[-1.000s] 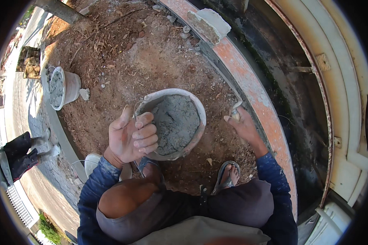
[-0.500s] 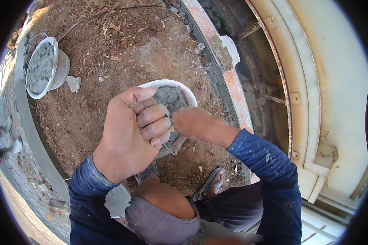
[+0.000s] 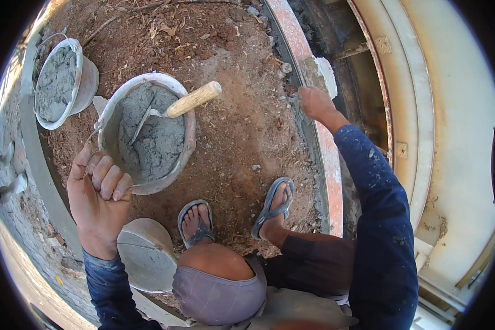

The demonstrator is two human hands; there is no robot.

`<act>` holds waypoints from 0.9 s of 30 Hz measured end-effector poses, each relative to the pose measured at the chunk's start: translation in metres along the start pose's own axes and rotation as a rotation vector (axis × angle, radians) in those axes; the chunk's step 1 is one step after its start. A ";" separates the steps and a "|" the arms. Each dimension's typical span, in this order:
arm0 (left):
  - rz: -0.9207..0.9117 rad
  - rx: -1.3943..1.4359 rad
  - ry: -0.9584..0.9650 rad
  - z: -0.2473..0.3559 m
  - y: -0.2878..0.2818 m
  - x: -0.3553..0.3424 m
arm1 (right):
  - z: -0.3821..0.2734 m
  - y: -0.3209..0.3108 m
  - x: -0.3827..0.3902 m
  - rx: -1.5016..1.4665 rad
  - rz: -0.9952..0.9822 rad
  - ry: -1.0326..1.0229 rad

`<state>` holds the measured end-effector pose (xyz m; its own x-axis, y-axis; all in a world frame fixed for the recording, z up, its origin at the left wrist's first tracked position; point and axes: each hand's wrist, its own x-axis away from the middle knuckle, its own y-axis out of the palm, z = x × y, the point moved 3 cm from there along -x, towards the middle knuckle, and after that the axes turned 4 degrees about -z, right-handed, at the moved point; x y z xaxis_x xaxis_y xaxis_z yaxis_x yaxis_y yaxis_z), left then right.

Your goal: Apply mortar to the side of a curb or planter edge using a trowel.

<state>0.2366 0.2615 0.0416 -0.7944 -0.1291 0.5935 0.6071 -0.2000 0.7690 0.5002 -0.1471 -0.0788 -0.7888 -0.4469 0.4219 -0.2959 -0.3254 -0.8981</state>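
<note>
My left hand (image 3: 100, 190) is closed around the thin wire handle (image 3: 96, 131) of a whitish bucket (image 3: 188, 144). Grey wet mortar (image 3: 162, 140) lies inside this bucket. A trowel (image 3: 195, 99) rests there, its blade in the mortar and its wooden grip leaning over the right rim. Over to the right, my right hand (image 3: 316, 105) is a closed fist at the edge of a low reddish brick wall (image 3: 329, 159), by the grey mortar strip along its side. Its fingertips are hidden, so whatever it may hold cannot be made out.
Another mortar-filled bucket (image 3: 88, 85) stands at the far left. Near my left forearm is a third bucket (image 3: 158, 234) with grey residue. A grey curb (image 3: 52, 187) runs down the left side. Beyond the brick wall lies a dark gap (image 3: 363, 104) beside a cream metal panel (image 3: 456, 137).
The bucket and my left hand have shifted left, away from between my feet. My right hand has left the bucket and reached right to the wall. The trowel now shows in the mortar.
</note>
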 end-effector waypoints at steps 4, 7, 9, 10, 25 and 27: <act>0.112 -0.071 0.123 -0.006 -0.011 0.013 | 0.009 0.054 -0.036 0.048 0.053 -0.040; 0.186 -0.068 0.161 -0.011 -0.020 0.017 | -0.003 0.081 -0.070 0.219 0.074 -0.051; 0.334 -0.102 0.198 -0.016 -0.024 0.018 | -0.005 0.088 -0.086 0.270 0.062 0.013; 0.349 -0.098 0.197 -0.015 -0.028 0.018 | -0.007 0.092 -0.093 0.346 -0.026 0.027; 0.797 -0.892 0.419 -0.004 -0.149 -0.026 | 0.003 0.104 -0.108 0.276 -0.034 0.110; 0.738 -0.817 0.450 -0.010 -0.154 -0.034 | -0.005 0.086 -0.105 0.249 -0.043 0.121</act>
<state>0.1701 0.2870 -0.0992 -0.2923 -0.7700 0.5671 0.8584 -0.4727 -0.1993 0.5542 -0.1239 -0.2013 -0.8413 -0.3305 0.4278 -0.2009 -0.5436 -0.8150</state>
